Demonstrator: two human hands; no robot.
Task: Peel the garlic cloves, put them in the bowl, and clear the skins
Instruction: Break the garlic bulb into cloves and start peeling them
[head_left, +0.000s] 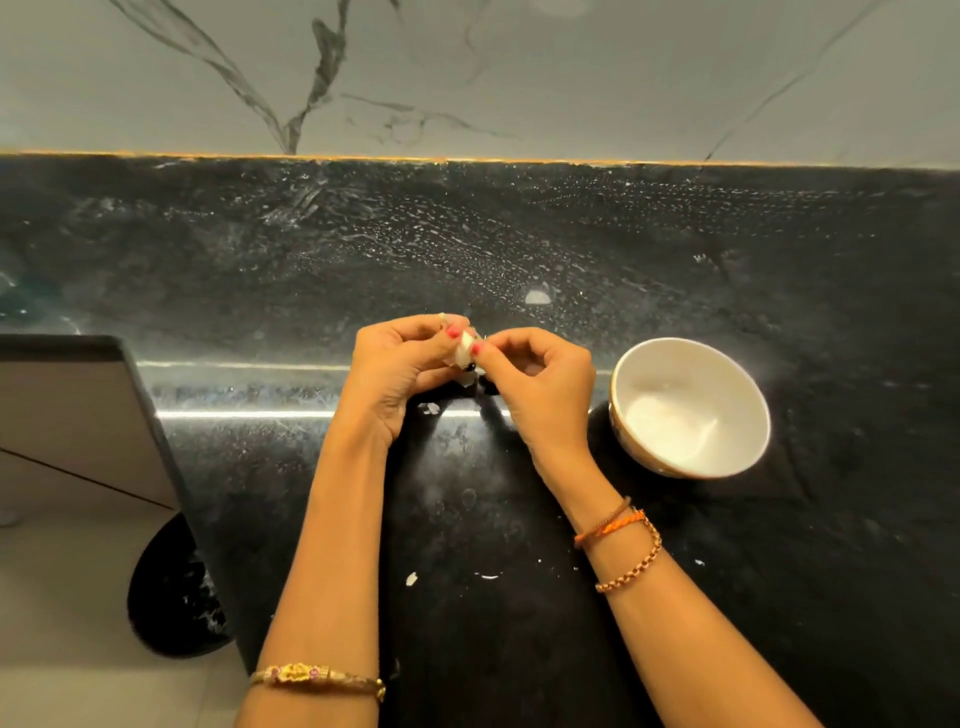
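Garlic clove (466, 347): pinched between left hand (397, 371) and right hand (540, 387), above the worktop (519, 249).
Handling: judged light, firm, slippery; papery skin best nipped at the tip.
Bowl (691, 408): just right of the hands.

Obstacles: white bowl (691, 408) on black countertop (571, 249), right of centre; skin scraps (488, 576) near front. Wide bare counter behind and left.
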